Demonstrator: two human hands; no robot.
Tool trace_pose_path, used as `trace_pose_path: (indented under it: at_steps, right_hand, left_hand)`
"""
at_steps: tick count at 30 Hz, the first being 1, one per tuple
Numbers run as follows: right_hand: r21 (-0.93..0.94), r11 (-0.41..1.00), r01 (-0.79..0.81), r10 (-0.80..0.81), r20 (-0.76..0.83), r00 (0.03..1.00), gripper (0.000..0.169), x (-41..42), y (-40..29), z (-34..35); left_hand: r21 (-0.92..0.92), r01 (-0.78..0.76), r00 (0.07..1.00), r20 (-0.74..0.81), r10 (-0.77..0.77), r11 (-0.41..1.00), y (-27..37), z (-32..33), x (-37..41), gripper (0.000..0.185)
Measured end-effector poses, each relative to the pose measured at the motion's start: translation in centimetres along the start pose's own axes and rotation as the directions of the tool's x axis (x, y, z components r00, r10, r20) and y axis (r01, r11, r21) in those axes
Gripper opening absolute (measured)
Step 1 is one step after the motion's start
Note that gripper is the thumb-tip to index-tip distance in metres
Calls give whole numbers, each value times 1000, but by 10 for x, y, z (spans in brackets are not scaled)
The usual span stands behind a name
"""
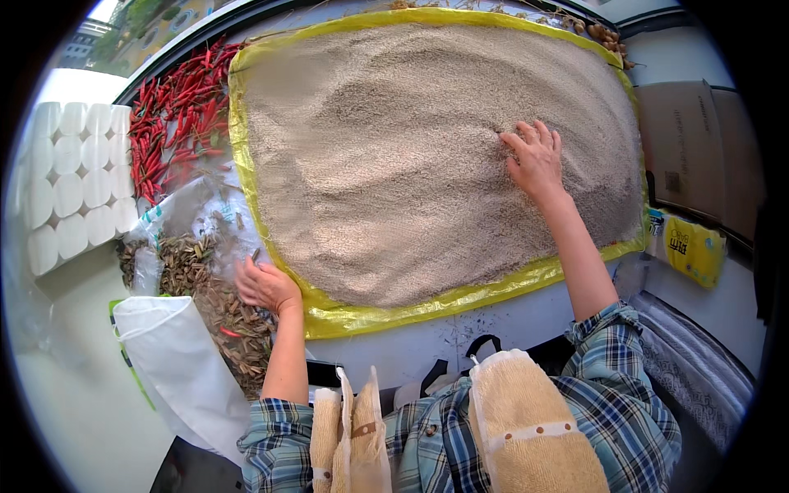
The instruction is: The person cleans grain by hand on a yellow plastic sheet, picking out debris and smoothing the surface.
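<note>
A thick layer of small pale grains (394, 172) is spread over a yellow woven plastic sheet (357, 323). My right hand (535, 159) reaches onto the grains right of centre, its fingers spread; a small dark speck lies at the tip of its index finger or thumb, and whether it is pinched cannot be told. Over the left edge of the sheet hovers my left hand (265, 286), blurred, beside dried brown pods (237, 320) on clear plastic. A small dark piece shows by its fingertips; whether they hold it is unclear.
Red chili peppers (179, 117) lie at the upper left, beside packed white paper rolls (83, 179). A white cloth bag (179, 363) rests at the lower left. On the right are a cardboard box (684, 148) and a yellow tissue pack (693, 246). Ginger-like roots (607, 40) sit at the upper right.
</note>
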State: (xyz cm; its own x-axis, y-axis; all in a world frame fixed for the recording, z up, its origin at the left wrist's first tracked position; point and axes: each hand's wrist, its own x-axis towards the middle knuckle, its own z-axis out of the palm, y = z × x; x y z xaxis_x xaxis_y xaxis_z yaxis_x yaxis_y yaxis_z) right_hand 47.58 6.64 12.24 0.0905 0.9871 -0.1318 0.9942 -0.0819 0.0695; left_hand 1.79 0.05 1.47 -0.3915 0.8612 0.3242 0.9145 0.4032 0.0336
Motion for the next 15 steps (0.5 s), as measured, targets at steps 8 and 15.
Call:
trace_pose_path:
  at_steps: [8,15]
  right_hand:
    - [81,997,21,-7,-178,984,32,-75,22,20]
    - [269,957,112,-19,-324,946,22,-69,5,7]
  left_hand:
    - [29,-12,1000,0,12,1000,-1,2,-1,33]
    - [37,-20,1000,0,20,999,-3,1,-1,33]
